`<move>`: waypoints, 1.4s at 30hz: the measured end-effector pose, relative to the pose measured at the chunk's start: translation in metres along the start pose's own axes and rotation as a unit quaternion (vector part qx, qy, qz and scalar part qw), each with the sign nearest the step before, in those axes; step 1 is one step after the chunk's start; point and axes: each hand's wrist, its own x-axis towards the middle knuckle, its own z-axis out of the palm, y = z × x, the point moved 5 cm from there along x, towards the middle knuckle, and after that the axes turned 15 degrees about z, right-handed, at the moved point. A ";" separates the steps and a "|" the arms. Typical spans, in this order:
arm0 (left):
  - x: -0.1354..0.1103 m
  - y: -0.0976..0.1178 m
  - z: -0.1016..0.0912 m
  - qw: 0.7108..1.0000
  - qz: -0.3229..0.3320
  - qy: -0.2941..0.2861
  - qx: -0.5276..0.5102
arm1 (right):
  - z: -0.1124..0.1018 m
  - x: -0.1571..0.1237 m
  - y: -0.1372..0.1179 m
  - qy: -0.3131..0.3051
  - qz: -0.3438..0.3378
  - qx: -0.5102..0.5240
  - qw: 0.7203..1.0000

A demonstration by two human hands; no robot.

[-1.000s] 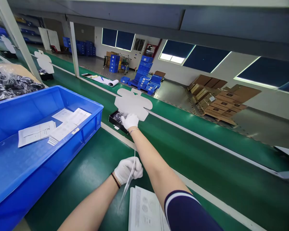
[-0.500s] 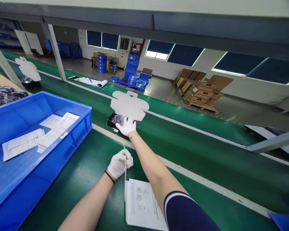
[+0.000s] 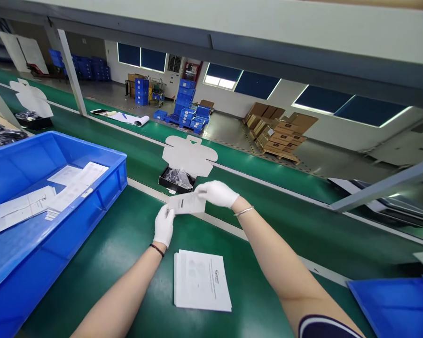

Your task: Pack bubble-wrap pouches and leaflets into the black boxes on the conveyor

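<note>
Between both hands a small printed paper leaflet (image 3: pixel 186 203) is held up just in front of an open box (image 3: pixel 178 180). My left hand (image 3: pixel 164 225), in a white glove, pinches its left end. The gloved fingers of my right hand (image 3: pixel 216 193) are closed on its upper right corner. The black box stands on the green belt with its white lid raised, and clear plastic-wrapped contents show inside. Nearer to me a stack of printed leaflets (image 3: pixel 202 281) lies on the green surface, below the hands and touched by neither.
A large blue bin (image 3: pixel 121 176) with loose papers stands at left. Another open box (image 3: pixel 35 122) sits farther left on the belt. A notepad with a pen (image 3: pixel 127 119) lies beyond the belt. A blue container (image 3: pixel 391 300) is at lower right. A metal post (image 3: pixel 387 190) slants at right.
My right hand has left the box and taken the leaflet's right end. My left hand has raised the leaflet and turned it to show its printed face. The view has shifted right.
</note>
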 end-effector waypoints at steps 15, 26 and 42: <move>0.000 -0.013 0.001 0.998 -0.028 -0.006 -0.060 | 0.010 0.076 0.050 0.169 0.257 -0.005 0.952; -0.002 0.000 0.008 0.993 -0.040 -0.112 -0.020 | 0.122 -0.147 0.019 -0.145 0.068 0.233 0.959; -0.041 0.038 0.042 0.861 0.099 -0.484 0.123 | 0.133 -0.209 0.035 0.025 0.328 0.543 0.772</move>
